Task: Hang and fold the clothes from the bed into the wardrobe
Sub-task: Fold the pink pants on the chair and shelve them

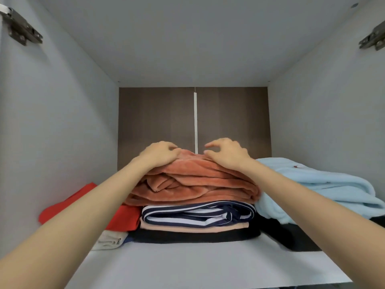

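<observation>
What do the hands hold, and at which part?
The left hand pinches the orange fleece at its top rear edge. The right hand only rests its palm on top; its fingers hold nothing.

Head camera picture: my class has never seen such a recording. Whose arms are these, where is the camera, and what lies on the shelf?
No machine here: a person wears one camera on the head, so you look along their bare arms into a wardrobe. On the shelf sits a pile: an orange fleece atop a striped garment, a peach garment and a black garment. A red garment lies left of it, a light blue fleece right. The left hand curls its fingers into the orange fleece; the right hand rests its palm there, fingers lifted.
</observation>
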Available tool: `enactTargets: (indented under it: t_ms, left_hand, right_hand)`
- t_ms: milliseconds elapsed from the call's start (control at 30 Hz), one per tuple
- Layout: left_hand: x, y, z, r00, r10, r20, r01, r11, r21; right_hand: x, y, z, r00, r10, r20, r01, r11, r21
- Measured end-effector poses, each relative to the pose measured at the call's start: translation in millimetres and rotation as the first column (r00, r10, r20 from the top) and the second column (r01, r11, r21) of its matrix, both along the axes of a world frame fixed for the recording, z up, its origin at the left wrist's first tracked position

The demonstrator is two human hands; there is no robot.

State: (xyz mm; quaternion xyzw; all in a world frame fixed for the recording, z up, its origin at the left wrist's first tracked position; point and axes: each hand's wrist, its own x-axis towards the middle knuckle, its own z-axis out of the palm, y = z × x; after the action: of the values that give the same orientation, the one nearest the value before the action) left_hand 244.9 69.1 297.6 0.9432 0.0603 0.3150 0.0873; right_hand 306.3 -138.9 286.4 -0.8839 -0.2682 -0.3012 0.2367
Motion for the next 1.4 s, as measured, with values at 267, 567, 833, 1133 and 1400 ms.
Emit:
enactTargets:
  t_ms: [267, 567, 833, 1133, 1400]
  left_hand:
    - [23.2, -15.4, -42.2, 0.980, -0.034, -0.195, 0.044, 0.998, 0.048]
    - [-21.7, -26.0, -42.4, 0.995, -0.005, 0.104, 0.007, 1.000, -0.019]
    - [-99.6, -67.8, -64.5, 0.948, -0.017, 0.319, 0.020, 1.000, -0.008]
    - [-186.9, -114.8, -98.3, 0.931, -0.037, 0.364, 0.037, 0.999, 0.007]
    - [-255.3, -128.8, -121.7, 0.918, -0.087, 0.387, 0.112, 0.993, -0.044]
  right_hand:
    - [24.7, 8.3, -41.8, 0.945, 0.120, -0.304, -0.172, 0.973, -0.151]
    - [-7.2, -8.1, -37.1, 0.997, 0.068, -0.043, -0.067, 0.997, 0.024]
    - [-84.8, -53.1, -45.7, 0.979, 0.121, 0.166, -0.134, 0.989, 0.068]
    - [-151.8, -85.0, -83.9, 0.953, 0.227, 0.201, -0.242, 0.969, 0.053]
    - [-226.6, -102.7, -107.5, 0.964, 0.206, 0.165, -0.213, 0.977, 0.025]
